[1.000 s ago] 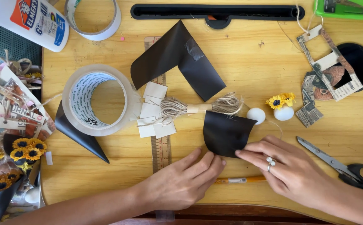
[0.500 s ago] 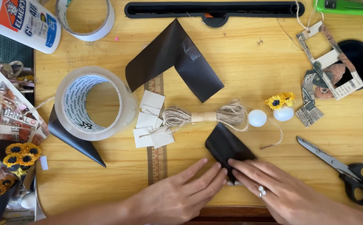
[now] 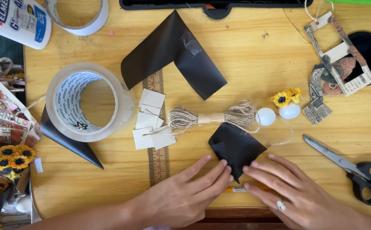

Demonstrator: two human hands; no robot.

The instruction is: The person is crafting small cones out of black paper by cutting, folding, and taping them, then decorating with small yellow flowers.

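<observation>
A small piece of black paper [image 3: 236,145] lies on the wooden table [image 3: 262,64] near its front edge, folded into a diamond shape. My left hand [image 3: 185,194] and my right hand [image 3: 290,189] meet at its lower corner. The fingertips of both press and hold that corner. There is a ring on my right hand. An orange pencil [image 3: 235,189] lies partly hidden under my fingers. Just beyond the paper is a bundle of jute twine [image 3: 211,117].
A large clear tape roll [image 3: 87,102], white tags [image 3: 149,123] and a wooden ruler [image 3: 158,155] sit left. A big folded black sheet [image 3: 172,55] lies at the back. Scissors [image 3: 351,170] lie right. Two white balls [image 3: 265,116], paper sunflowers [image 3: 285,97] and a newspaper frame [image 3: 339,55] are beyond.
The black paper has been turned and folded narrower, its point now toward me. Both hands slid from its lower edge back to that lower corner.
</observation>
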